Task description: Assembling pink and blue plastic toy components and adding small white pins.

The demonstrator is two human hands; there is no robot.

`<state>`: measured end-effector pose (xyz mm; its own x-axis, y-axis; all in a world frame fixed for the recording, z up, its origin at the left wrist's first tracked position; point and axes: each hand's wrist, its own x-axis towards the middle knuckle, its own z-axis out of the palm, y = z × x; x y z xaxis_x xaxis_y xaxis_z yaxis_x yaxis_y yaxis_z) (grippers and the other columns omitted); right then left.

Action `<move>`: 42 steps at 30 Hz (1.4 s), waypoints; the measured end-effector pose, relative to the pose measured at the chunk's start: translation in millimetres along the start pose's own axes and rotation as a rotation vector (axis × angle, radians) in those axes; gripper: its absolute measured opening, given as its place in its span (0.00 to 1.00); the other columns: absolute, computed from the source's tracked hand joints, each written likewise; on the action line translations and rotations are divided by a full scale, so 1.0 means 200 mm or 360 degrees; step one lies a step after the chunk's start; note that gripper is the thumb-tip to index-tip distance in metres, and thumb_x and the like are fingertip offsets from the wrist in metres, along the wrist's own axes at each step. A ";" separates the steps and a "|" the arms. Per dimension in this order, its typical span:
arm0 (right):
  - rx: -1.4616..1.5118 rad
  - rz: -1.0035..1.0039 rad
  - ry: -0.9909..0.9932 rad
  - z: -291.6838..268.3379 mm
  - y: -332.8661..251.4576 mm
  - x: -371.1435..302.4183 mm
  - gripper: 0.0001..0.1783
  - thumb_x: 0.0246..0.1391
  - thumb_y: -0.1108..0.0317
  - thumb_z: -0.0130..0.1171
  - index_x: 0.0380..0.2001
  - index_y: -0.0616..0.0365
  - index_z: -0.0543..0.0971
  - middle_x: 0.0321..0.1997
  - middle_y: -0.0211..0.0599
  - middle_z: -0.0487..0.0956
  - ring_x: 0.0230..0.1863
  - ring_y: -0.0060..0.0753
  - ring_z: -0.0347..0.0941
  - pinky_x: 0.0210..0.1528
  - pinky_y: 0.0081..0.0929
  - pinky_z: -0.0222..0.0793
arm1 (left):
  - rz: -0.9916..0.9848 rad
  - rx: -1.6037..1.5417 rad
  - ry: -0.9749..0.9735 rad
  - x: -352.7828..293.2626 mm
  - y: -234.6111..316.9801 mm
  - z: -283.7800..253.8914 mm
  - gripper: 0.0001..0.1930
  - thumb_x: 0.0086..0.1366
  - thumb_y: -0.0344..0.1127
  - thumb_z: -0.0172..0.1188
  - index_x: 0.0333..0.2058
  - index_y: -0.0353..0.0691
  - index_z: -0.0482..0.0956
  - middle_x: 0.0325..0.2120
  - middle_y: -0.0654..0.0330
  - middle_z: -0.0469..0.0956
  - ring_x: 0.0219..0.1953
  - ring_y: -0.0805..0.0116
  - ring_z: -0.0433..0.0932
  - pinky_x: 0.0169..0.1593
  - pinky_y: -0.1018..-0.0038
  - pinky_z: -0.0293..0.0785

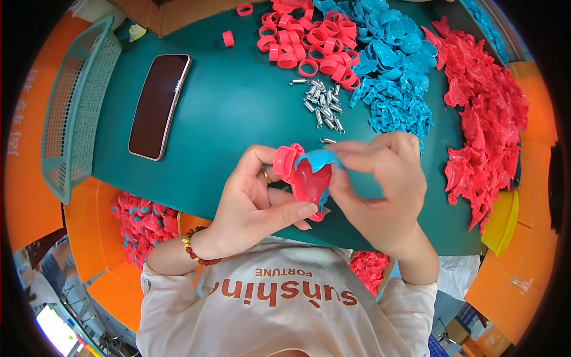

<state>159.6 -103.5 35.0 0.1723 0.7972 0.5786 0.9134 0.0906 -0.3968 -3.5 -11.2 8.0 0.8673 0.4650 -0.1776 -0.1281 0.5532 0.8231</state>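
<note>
My left hand [253,199] grips a red hollow plastic shell [309,185] with a round collar at its upper left end. Thumb and fingers hold it from both sides, over the table's near edge. A blue curved plastic piece [317,159] lies against the shell's upper edge, pinched by the fingertips of my right hand [383,190]. More blue shows along the shell's lower right side. Whether the blue piece is seated in the shell, I cannot tell. Just beyond my right fingers lies one small metal spring [328,141], apart from the pile of springs [324,104].
Red rings [309,38], blue pieces [395,59] and red shells [482,113] are heaped across the far and right side of the green table [232,101]. A phone [159,107] and a green basket [80,107] are at left. Red-and-blue parts [143,226] sit below, left.
</note>
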 end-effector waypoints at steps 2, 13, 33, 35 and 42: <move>0.0075 0.0072 -0.0015 -0.01 0.00 0.00 0.16 0.29 0.83 0.62 0.25 0.54 0.73 0.31 0.29 0.82 0.26 0.29 0.63 0.34 0.27 0.58 | -0.0006 -0.0004 -0.0006 0.00 0.00 0.00 0.25 0.56 0.18 0.59 0.48 0.36 0.56 0.46 0.50 0.67 0.40 0.59 0.80 0.36 0.73 0.83; -0.0137 -0.0126 0.0024 -0.03 0.00 0.03 0.16 0.28 0.82 0.63 0.26 0.56 0.74 0.31 0.28 0.81 0.26 0.29 0.65 0.34 0.28 0.57 | 0.0082 -0.0055 0.0071 0.01 -0.01 0.03 0.26 0.55 0.16 0.59 0.49 0.36 0.56 0.48 0.51 0.64 0.41 0.58 0.80 0.36 0.73 0.83; -0.0218 -0.0197 0.0022 -0.04 0.01 0.04 0.16 0.28 0.81 0.64 0.25 0.55 0.75 0.32 0.25 0.81 0.25 0.30 0.66 0.35 0.28 0.58 | -0.0013 -0.0013 0.0092 0.02 0.01 0.02 0.23 0.56 0.18 0.59 0.46 0.37 0.56 0.47 0.51 0.67 0.41 0.59 0.79 0.35 0.73 0.83; -0.0263 -0.0277 0.0036 -0.01 0.01 0.04 0.15 0.28 0.81 0.64 0.25 0.55 0.75 0.31 0.26 0.81 0.25 0.30 0.66 0.35 0.28 0.58 | 0.0018 -0.0040 0.0088 0.02 0.00 0.02 0.23 0.56 0.18 0.59 0.46 0.37 0.56 0.47 0.51 0.67 0.41 0.59 0.79 0.35 0.72 0.83; -0.0214 -0.0189 -0.0061 -0.03 0.00 0.05 0.14 0.29 0.80 0.64 0.25 0.56 0.76 0.32 0.25 0.81 0.26 0.29 0.67 0.35 0.28 0.58 | 0.0136 0.0016 0.0082 0.02 -0.02 0.03 0.23 0.56 0.17 0.59 0.45 0.37 0.55 0.46 0.51 0.68 0.40 0.59 0.80 0.35 0.73 0.83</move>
<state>163.8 -99.6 44.2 0.0486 0.8082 0.5869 0.9679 0.1069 -0.2273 3.4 -15.3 7.3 0.8274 0.5454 -0.1340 -0.1953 0.5032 0.8418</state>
